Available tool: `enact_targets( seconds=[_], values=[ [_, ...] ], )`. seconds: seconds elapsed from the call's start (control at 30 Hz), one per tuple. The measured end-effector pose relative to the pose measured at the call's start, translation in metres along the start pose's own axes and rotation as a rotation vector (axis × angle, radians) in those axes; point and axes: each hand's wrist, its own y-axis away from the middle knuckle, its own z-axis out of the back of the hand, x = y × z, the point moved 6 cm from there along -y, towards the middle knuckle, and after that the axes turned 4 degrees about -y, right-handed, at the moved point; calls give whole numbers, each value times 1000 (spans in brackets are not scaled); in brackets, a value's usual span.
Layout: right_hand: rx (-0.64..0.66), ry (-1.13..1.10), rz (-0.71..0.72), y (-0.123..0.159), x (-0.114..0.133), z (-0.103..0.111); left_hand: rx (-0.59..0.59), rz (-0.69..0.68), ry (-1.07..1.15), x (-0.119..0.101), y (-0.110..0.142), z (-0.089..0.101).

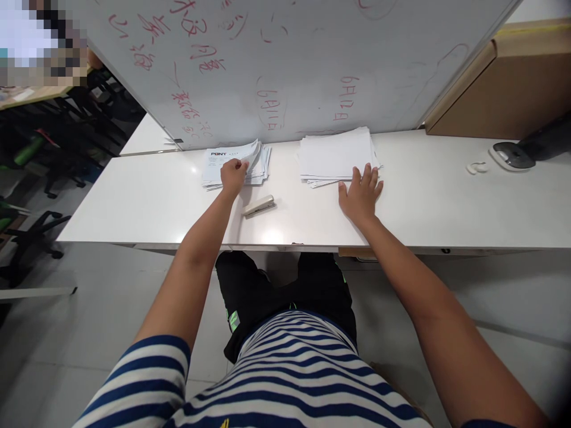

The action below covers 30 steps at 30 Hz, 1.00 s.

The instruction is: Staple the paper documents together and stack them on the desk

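Observation:
My left hand [234,175] pinches the lifted right edge of a paper sheet on the left stack of papers [218,166], whose top sheet is printed with "PONY". The sheet's corner curls up beside my fingers. My right hand [362,193] lies with fingers spread on the near right corner of the right stack of papers [332,154], blank white on top, with some sheets sticking out unevenly. Between my arms, nearer to the left stack, a light-coloured stapler [259,205] rests on the white table [423,208].
A whiteboard [303,59] with red handwriting stands behind the stacks. To the right are a cardboard box [504,83], a dark-topped device on a white base [513,156] and a small white object [477,168]. Black office chairs [33,232] stand on the floor at left.

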Motion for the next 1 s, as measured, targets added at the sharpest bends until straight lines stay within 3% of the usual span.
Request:
enact_targets(
  seconds=[0.3,0.43,0.53,0.63,0.7,0.83,0.93,1.0],
  values=[
    [-26,-5,15,1,0,1,-56,13,10,-1,-2,8],
    [-53,-16,23,-1,-1,-1,-183,-27,13,-11,1,34],
    [-91,-78,51,0,3,7,-301,-148,20,-37,19,62],
    [-96,-319,130,17,20,33,-374,-349,9,-77,59,81],
    [4,-621,143,41,36,55,-304,-531,7,-105,97,77],
    [390,-1242,-35,106,68,88,-31,-936,53,-148,187,40],
    [435,-1517,-280,138,67,96,80,-1143,97,-160,241,13],
    [368,-1638,-432,147,55,87,103,-1218,105,-160,265,1]
  ],
)
